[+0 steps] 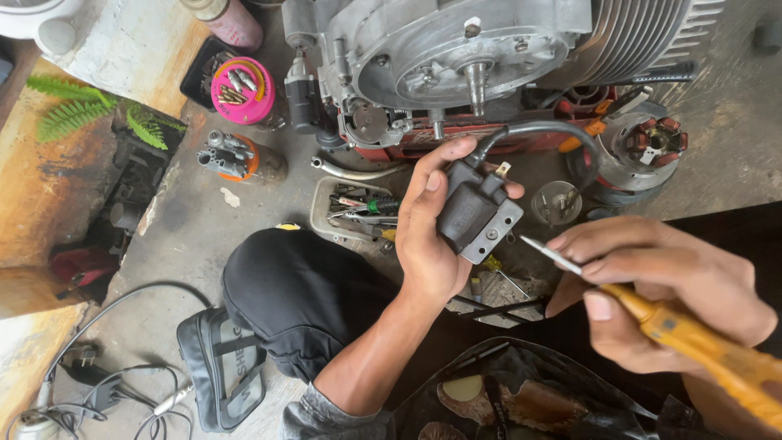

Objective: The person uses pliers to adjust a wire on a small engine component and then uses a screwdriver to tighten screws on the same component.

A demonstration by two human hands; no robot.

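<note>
My left hand (429, 236) grips a dark grey ignition coil (476, 213) with a metal mounting tab and a small terminal on top. A thick black cable (544, 130) curves from it up toward the engine. My right hand (652, 285) holds a yellow-handled screwdriver (700, 342), its thin metal tip (547, 253) pointing left, just right of the coil and apart from it. A grey engine casing (456, 49) with a bare shaft sits on the concrete floor right above the coil.
A stator plate with copper windings (652, 143) lies at right. A small tray of tools (354, 208), a pink lid holding bits (242, 90), a cylindrical part (232, 156) and a small clear cup (555, 201) lie on the floor. A black bag (221, 367) and cables (98, 391) lie lower left by my knee (301, 293).
</note>
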